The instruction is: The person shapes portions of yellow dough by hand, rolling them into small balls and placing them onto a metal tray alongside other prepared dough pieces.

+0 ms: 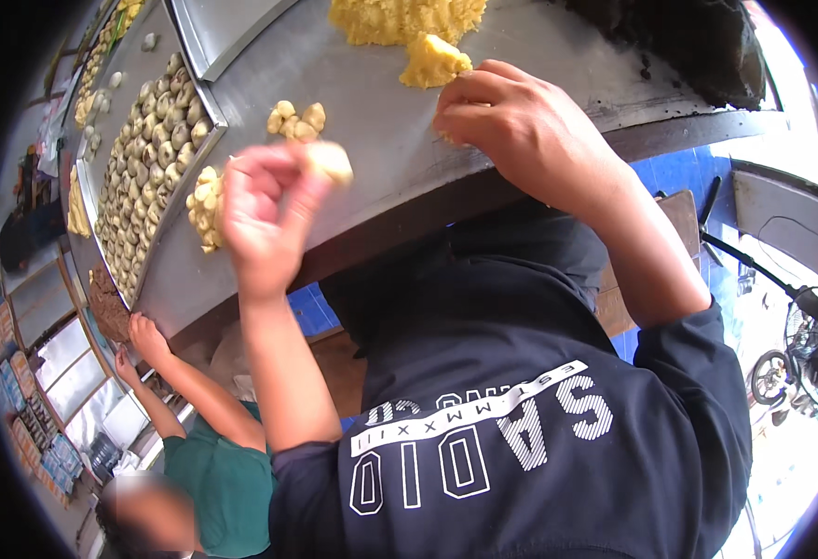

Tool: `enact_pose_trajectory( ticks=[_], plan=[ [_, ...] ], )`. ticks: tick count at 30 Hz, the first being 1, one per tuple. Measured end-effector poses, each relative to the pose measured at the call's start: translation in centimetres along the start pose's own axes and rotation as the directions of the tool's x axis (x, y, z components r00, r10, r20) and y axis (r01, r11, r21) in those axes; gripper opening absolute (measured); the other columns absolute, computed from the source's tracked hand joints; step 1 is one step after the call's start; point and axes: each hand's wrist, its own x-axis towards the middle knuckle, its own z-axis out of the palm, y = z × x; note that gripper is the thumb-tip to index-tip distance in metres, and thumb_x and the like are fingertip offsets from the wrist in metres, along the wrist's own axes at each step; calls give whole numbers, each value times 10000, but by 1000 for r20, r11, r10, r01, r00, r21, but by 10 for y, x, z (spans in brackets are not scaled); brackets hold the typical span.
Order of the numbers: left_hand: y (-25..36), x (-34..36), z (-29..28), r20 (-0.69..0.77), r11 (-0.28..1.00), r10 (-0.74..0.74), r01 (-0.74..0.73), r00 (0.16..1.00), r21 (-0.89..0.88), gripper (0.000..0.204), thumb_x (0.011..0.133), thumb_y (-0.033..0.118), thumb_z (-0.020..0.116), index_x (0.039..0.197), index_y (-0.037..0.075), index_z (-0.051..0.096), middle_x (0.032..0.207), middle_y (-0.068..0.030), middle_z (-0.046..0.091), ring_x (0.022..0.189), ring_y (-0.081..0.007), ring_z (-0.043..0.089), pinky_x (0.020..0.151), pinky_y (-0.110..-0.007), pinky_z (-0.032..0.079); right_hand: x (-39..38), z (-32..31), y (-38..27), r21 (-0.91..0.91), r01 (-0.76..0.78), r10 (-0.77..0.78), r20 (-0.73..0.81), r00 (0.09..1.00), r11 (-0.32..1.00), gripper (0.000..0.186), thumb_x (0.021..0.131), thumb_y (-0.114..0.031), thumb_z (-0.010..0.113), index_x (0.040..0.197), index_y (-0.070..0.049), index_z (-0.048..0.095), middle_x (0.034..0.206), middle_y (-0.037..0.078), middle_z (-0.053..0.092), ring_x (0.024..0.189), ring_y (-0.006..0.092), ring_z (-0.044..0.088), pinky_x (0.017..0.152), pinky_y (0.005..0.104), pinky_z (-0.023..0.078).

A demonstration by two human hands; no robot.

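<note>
My left hand (267,210) is raised over the metal table, its thumb and fingers closed on a pale yellow dough piece (328,161), blurred by motion. Farther right, my right hand (525,126) is closed with fingertips low at the tabletop. A trace of yellow shows under them, but the fingers hide what they hold. Just beyond those fingers lies a lump of yellow dough (434,62), against a larger yellow mound (400,17). A few small dough balls (295,121) sit beyond my left hand, and flattened yellow pieces (206,207) are heaped to its left.
At the left, a metal tray (215,130) holds many rounded, filled dough pieces (153,149). Another metal tray (232,47) lies at the back. A dark mass (679,42) rests at the far right. A co-worker in a green shirt (218,475) reaches toward brown stuff (108,303) at the table's left end.
</note>
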Motion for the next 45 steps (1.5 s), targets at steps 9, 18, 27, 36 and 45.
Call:
enact_pose_trajectory(
  ticks=[9, 18, 27, 36, 45],
  plan=[
    [6, 53, 10, 239, 196, 296, -303, 925, 933, 276, 1003, 346, 881, 1184, 143, 838, 1550, -101, 704, 1403, -328, 631, 1250, -552, 365, 11, -3, -9, -86, -19, 21, 19, 1000, 996, 78, 924, -127, 764, 987, -83, 755, 1100, 74, 741, 1035, 296, 739, 930, 427, 643],
    [-1, -20, 23, 172, 494, 359, -343, 917, 799, 231, 1045, 15, 827, 1273, 6, 794, 1243, -125, 848, 1155, -265, 807, 1019, -365, 616, -8, 15, -6, -81, -175, 158, -183, 970, 981, 159, 972, -220, 826, 1064, -97, 786, 1143, 79, 734, 1116, 315, 703, 964, 431, 616],
    [-1, -40, 14, 32, 576, 222, -157, 975, 803, 325, 1014, 200, 885, 1332, 137, 863, 1357, -103, 774, 1203, -318, 708, 1074, -470, 547, 3, -3, -10, 18, -191, 191, -24, 981, 981, 264, 923, -188, 883, 1168, -109, 822, 1228, 74, 743, 1099, 312, 736, 973, 444, 632],
    [16, 53, 36, 103, 343, 559, -342, 823, 875, 314, 1030, 360, 858, 823, 148, 757, 1012, 22, 771, 1001, -227, 701, 1017, -441, 430, -4, 5, -21, -201, -197, 206, 24, 978, 959, 282, 905, -171, 899, 1161, -86, 816, 1256, 85, 730, 1159, 327, 729, 974, 450, 637],
    [-27, 82, 51, 170, 285, 676, -467, 717, 837, 303, 1046, 300, 828, 810, 186, 675, 848, 40, 672, 859, -190, 660, 975, -407, 388, 10, 11, 0, -148, -164, 150, -98, 984, 975, 169, 945, -134, 798, 1106, -89, 775, 1100, 82, 761, 1103, 311, 750, 906, 444, 649]
  ],
)
